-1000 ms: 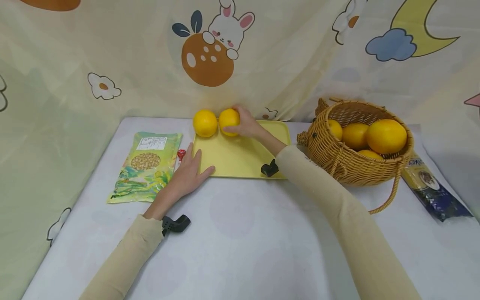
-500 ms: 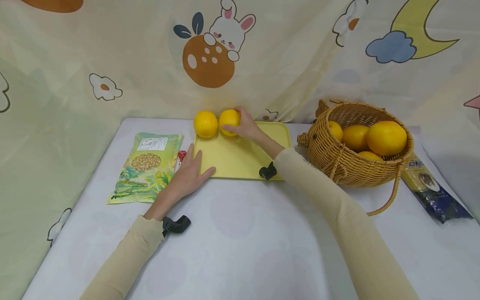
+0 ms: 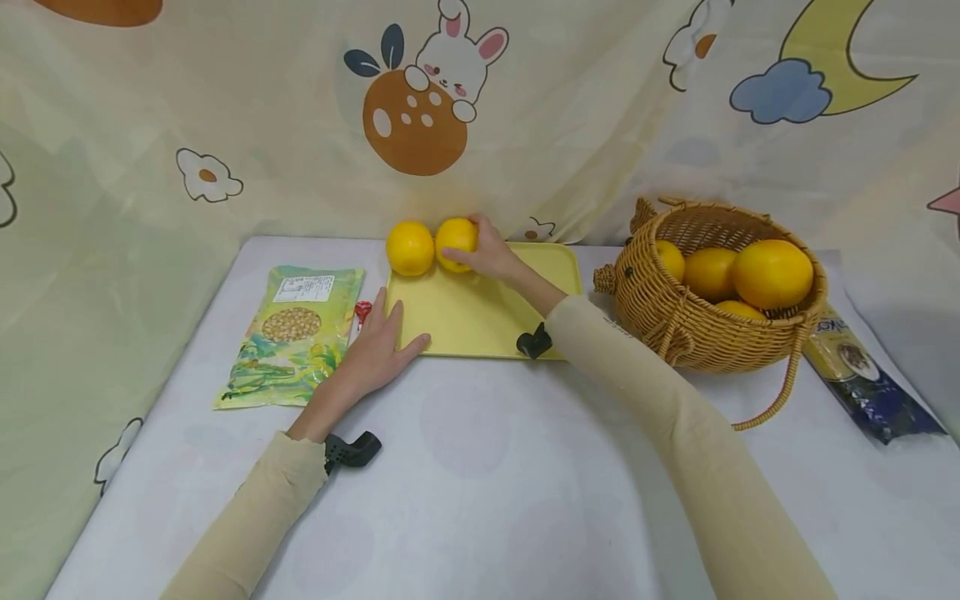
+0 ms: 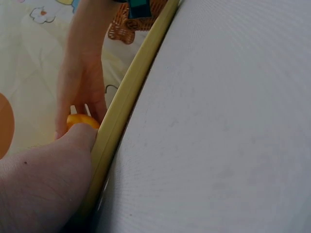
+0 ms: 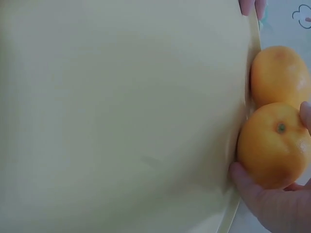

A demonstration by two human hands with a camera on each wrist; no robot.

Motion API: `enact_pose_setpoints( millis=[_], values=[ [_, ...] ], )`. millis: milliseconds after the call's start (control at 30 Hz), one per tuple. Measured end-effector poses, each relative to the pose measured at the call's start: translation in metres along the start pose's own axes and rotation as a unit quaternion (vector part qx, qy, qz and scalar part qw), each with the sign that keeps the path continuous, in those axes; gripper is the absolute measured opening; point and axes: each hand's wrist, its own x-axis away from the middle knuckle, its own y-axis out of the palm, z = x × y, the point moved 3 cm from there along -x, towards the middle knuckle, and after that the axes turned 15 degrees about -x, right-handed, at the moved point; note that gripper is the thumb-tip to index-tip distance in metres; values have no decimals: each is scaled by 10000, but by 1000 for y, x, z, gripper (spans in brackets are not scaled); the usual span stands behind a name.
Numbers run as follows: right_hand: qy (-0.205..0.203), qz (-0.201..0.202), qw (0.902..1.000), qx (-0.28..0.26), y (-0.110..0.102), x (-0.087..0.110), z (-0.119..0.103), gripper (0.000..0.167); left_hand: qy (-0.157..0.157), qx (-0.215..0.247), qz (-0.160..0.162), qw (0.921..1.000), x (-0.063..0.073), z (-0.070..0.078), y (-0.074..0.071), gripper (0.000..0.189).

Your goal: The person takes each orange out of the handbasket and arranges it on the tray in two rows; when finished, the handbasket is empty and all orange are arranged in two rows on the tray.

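Note:
Two oranges sit side by side at the back left of a yellow tray. My right hand grips the right-hand orange, thumb on its near side and fingers behind it. In the right wrist view this orange touches the other orange, which no hand holds. At the tray's front left corner my left hand lies with spread fingers on the rim, gripping nothing. In the left wrist view its thumb rests along the tray's edge.
Left of the tray lies a green and yellow bag printed with pale kernels. A red-wrapped lollipop is partly hidden by the left hand. On the right, a wicker basket holds several oranges, with a dark blue packet beside it.
My right hand has nudged the right-hand orange slightly left, narrowing the gap to the other one. The left hand stays in place.

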Motion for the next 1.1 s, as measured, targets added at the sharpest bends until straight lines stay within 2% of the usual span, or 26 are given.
enact_pose_setpoints(
  millis=[300,433,500,567,633,733,833,900,1000,1100],
  values=[
    [13,-65,10000,63,-5,2,1,84,67,-17,33,10000,-2,4,2,89],
    [211,-182,9996,104,-8,6,1,89,89,1,33,10000,-1,4,4,89],
    [315,-220,9991,194,-11,11,-1,95,86,20,34,10000,0,4,5,89],
    [273,-240,9979,532,-14,19,-6,100,79,12,28,10000,1,4,7,89],
    [49,-246,9958,884,-18,33,-18,101,71,-1,14,10000,2,4,7,90],
    [-593,-291,9905,1207,-23,65,-40,95,58,14,-9,10000,4,3,7,90],
    [-1210,-501,9865,979,-29,107,-60,86,50,27,-8,10000,3,3,6,91],
    [-1483,-643,9838,773,-35,134,-67,79,55,29,-2,10000,2,2,5,92],
    [-1588,-729,9831,539,-51,170,-67,72,54,-4,-13,10000,0,2,4,93],
    [-1621,-607,9843,338,-71,194,-59,65,40,-46,-31,10000,-1,1,4,93]
  ],
)
